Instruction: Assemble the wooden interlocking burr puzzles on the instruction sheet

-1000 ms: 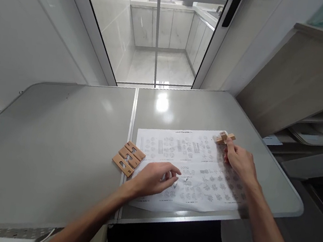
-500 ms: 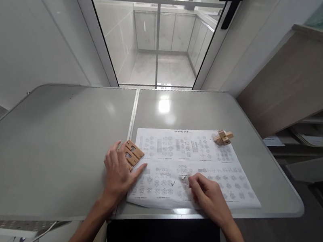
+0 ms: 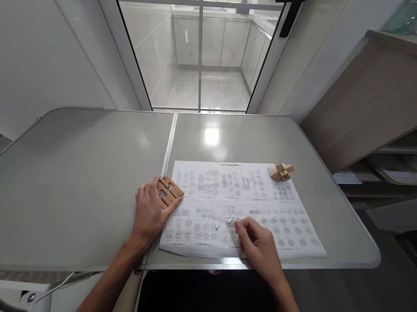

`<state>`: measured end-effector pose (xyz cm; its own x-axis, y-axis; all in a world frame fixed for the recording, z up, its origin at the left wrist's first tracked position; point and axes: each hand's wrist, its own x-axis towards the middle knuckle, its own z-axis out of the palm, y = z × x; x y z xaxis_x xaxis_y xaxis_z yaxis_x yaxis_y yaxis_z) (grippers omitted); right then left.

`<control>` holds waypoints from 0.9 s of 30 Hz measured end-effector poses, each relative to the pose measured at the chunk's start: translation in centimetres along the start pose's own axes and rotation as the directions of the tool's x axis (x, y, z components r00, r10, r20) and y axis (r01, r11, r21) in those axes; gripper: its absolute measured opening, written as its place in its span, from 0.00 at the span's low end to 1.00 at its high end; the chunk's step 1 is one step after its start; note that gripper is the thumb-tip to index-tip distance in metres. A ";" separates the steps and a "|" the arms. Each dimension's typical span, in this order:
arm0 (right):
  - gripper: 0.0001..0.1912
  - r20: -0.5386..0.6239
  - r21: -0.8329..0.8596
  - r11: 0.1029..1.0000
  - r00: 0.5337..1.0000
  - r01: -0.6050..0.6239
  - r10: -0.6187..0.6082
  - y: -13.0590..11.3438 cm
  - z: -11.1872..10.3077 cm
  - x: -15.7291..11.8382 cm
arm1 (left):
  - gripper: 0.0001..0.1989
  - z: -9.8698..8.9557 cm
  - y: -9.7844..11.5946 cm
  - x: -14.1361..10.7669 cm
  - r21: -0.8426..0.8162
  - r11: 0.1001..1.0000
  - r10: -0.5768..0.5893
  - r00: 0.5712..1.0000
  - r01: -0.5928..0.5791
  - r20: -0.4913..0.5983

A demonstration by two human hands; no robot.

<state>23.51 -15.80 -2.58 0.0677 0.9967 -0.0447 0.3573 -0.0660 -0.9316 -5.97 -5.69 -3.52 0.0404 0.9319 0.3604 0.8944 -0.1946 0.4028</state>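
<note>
My left hand (image 3: 149,212) is closed around a row of notched wooden puzzle pieces (image 3: 170,187) at the left edge of the printed sheet (image 3: 205,176). Its thumb presses their near side and its fingers reach over the far side. Over the lower middle of the sheet, my right hand (image 3: 257,245) has its fingers curled, thumb and forefinger together. A small pale bit shows at those fingertips; whether they hold it I cannot tell. Several interlocked wooden pieces (image 3: 281,172) form a cross-shaped cluster on the sheet's far right corner.
The grey table (image 3: 70,181) has a metal seam (image 3: 170,139) running left of the sheet. Beyond it stands a glass door with a black handle (image 3: 290,0). A wooden shelf unit (image 3: 392,95) rises at the right. A cable (image 3: 55,287) hangs at the lower left.
My left hand has drawn tighter around the wooden pieces, which sit slightly straighter. My right hand keeps its curled pose over the sheet. The whole view has shifted a little.
</note>
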 end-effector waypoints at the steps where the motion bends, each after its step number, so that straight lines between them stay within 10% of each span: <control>1: 0.24 0.004 -0.001 1.000 1.000 -0.001 0.001 0.0 0.0 0.0 | 0.41 0.0 0.0 0.0 -0.003 1.000 0.014 1.000 -0.014 -0.002; 16: 0.24 0.034 0.046 0.999 0.999 -0.019 0.018 -0.2 -0.2 -0.1 | 0.36 -0.4 0.1 0.0 0.002 0.980 0.199 0.979 -0.199 -0.034; 27: 0.25 0.012 0.033 0.999 1.000 -0.028 0.027 -0.6 -0.2 0.1 | 0.42 1.4 5.7 0.7 -0.243 0.888 0.434 0.885 -0.390 0.169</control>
<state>23.48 -15.65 -1.98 0.0667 0.9950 -0.0744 0.3241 -0.0922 -0.9415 -0.22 -5.71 -2.18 0.4997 0.7918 0.3512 0.6704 -0.6103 0.4220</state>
